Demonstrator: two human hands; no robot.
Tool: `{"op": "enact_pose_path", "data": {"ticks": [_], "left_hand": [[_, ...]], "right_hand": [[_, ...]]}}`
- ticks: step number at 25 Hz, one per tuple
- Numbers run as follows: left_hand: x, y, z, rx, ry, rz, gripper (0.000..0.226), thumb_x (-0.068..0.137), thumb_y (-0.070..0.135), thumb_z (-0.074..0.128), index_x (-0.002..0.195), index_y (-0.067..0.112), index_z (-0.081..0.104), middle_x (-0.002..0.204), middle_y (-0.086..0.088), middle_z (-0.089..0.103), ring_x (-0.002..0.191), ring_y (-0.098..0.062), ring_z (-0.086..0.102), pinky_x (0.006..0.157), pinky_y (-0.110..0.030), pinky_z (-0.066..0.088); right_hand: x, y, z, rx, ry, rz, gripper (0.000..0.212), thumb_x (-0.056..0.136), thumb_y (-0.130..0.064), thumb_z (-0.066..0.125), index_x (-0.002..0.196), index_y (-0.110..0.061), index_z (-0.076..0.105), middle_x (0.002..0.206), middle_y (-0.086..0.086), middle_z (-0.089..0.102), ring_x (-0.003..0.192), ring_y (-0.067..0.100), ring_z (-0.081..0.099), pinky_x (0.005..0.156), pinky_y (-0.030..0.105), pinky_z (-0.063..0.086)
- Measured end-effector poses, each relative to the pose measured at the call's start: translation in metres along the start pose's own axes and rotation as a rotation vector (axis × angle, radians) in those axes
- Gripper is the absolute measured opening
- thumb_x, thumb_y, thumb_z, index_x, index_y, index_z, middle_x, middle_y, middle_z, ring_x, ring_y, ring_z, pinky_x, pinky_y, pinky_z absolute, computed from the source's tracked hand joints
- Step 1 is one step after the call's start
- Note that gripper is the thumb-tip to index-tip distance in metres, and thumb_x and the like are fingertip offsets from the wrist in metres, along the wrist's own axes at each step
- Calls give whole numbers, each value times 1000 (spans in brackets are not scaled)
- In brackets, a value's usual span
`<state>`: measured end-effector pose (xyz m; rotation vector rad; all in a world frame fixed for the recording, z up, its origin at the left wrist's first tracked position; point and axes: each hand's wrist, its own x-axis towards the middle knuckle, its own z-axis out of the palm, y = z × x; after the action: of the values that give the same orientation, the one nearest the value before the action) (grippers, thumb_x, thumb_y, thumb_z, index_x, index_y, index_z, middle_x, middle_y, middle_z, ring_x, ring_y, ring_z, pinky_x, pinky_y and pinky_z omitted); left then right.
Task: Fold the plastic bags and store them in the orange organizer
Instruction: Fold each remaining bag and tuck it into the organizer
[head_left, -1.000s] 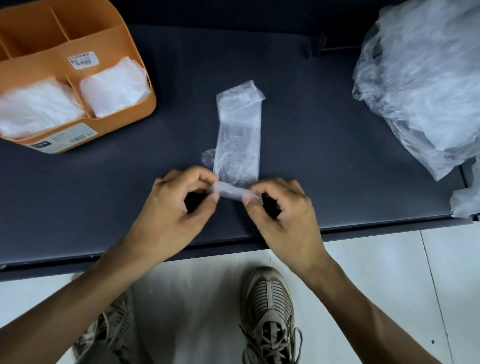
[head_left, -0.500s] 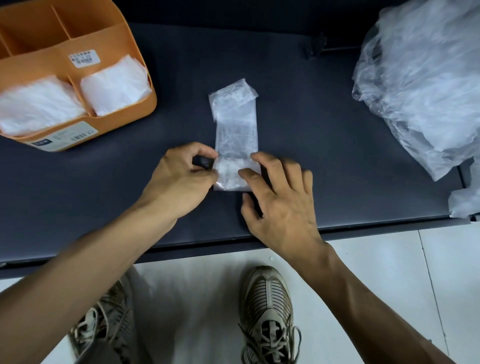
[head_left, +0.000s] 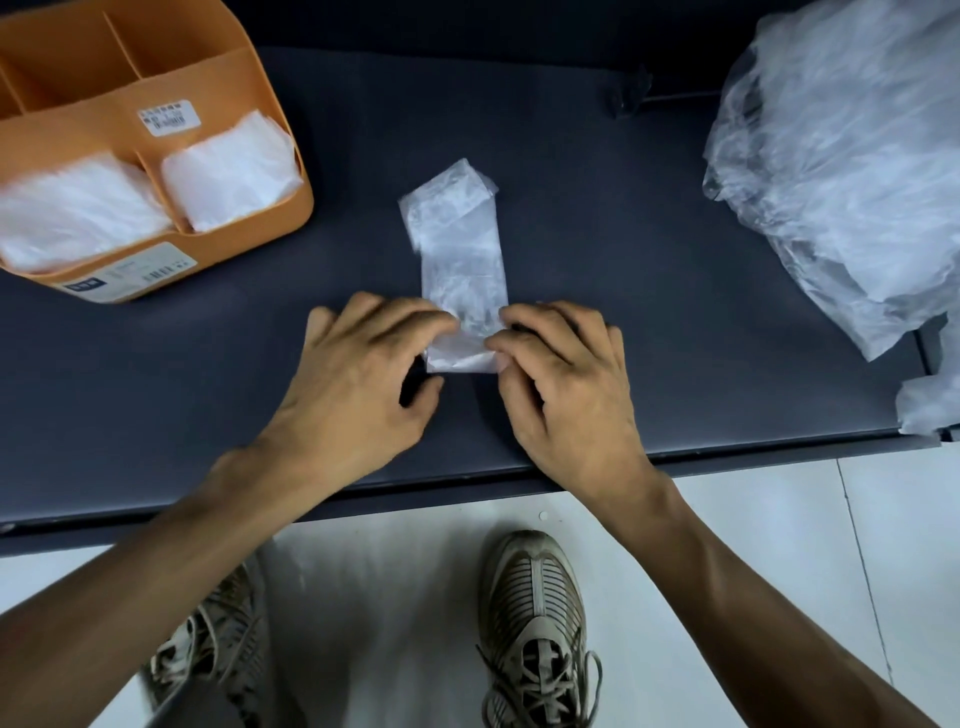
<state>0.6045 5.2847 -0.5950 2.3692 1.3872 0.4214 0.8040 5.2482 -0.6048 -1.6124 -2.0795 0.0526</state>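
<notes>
A clear plastic bag (head_left: 464, 254), folded into a narrow strip, lies lengthwise on the dark table (head_left: 623, 249) with its near end folded over. My left hand (head_left: 358, 395) has its curled fingertips on the left side of that fold, thumb just below it. My right hand (head_left: 566, 395) pinches the fold's right edge between index finger and thumb. The orange organizer (head_left: 298, 171) stands at the far left. Its two front compartments hold folded bags (head_left: 228, 169), and the rear compartments look empty.
A large heap of loose clear plastic bags (head_left: 841, 156) fills the table's right side and hangs over the right edge. The table's front edge (head_left: 467, 480) runs just below my wrists. My shoes (head_left: 535, 623) stand on the white tiled floor.
The near end of the strip has been folded over away from me and pressed flat, so the strip is shorter. Both hands now grip the folded end again.
</notes>
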Motion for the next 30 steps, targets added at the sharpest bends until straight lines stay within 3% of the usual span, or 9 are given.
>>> {"op": "enact_pose_path", "data": {"ticks": [5, 8, 12, 15, 18, 21, 23, 27, 30], "left_hand": [[2, 2, -2, -250, 73, -142, 25, 89, 29, 57, 107, 21, 73, 95, 13, 72, 95, -14, 63, 89, -38, 41], [5, 1, -5, -553, 46, -325, 28, 90, 19, 72, 117, 22, 70, 90, 23, 72, 95, 5, 67, 90, -13, 46], [5, -3, -5, -421, 117, -205, 44, 84, 21, 78, 126, 21, 63, 109, 15, 66, 94, -7, 62, 84, -17, 46], [6, -5, 2, -64, 56, 90, 51, 81, 35, 61, 129, 17, 60, 132, 3, 57, 108, -19, 48, 87, -27, 32], [9, -6, 10, 74, -57, 173, 49, 83, 40, 49, 124, 17, 66, 134, 0, 63, 116, -19, 47, 88, -33, 27], [9, -7, 12, 120, -53, 214, 46, 87, 36, 48, 123, 15, 69, 130, -2, 66, 114, -21, 49, 90, -37, 30], [7, -6, 12, 128, -38, 242, 44, 89, 33, 48, 122, 13, 69, 127, -4, 67, 111, -23, 49, 88, -39, 31], [5, -5, 15, 152, -7, 254, 41, 92, 31, 48, 123, 13, 68, 130, -3, 65, 111, -27, 54, 86, -43, 36], [5, -7, 17, 169, 17, 266, 41, 93, 32, 49, 121, 12, 70, 130, -5, 65, 111, -28, 54, 88, -43, 35]], "right_hand": [[4, -2, -5, 147, -74, 133, 37, 87, -35, 65, 117, -14, 70, 112, -6, 71, 102, 20, 57, 87, 35, 44], [11, -6, -6, 443, -62, 377, 25, 91, -24, 67, 114, -15, 69, 93, -12, 71, 79, 12, 63, 76, 33, 53], [21, -5, -3, 409, -134, 400, 14, 92, -21, 66, 104, -18, 72, 69, -17, 58, 57, 7, 52, 62, 28, 49], [21, 0, 2, 332, -146, 372, 18, 87, -20, 67, 104, -19, 74, 92, -9, 66, 67, 3, 52, 67, 34, 53], [18, -4, 3, 129, -74, 327, 35, 81, -17, 73, 116, -16, 68, 115, 0, 62, 85, 16, 57, 69, 40, 56], [19, -8, -4, -128, -17, -6, 47, 84, -17, 60, 131, -17, 62, 139, 11, 57, 108, 32, 53, 86, 45, 45], [28, -9, -8, -145, -111, -160, 53, 89, -24, 44, 138, -17, 59, 150, 10, 50, 130, 35, 45, 101, 48, 36], [41, -5, 1, -302, -221, -79, 63, 90, -47, 37, 135, -10, 61, 148, 10, 51, 141, 41, 39, 110, 60, 31], [44, -7, -8, -147, -25, -68, 52, 100, -34, 32, 124, -7, 69, 135, 17, 61, 128, 42, 53, 101, 58, 41]]}}
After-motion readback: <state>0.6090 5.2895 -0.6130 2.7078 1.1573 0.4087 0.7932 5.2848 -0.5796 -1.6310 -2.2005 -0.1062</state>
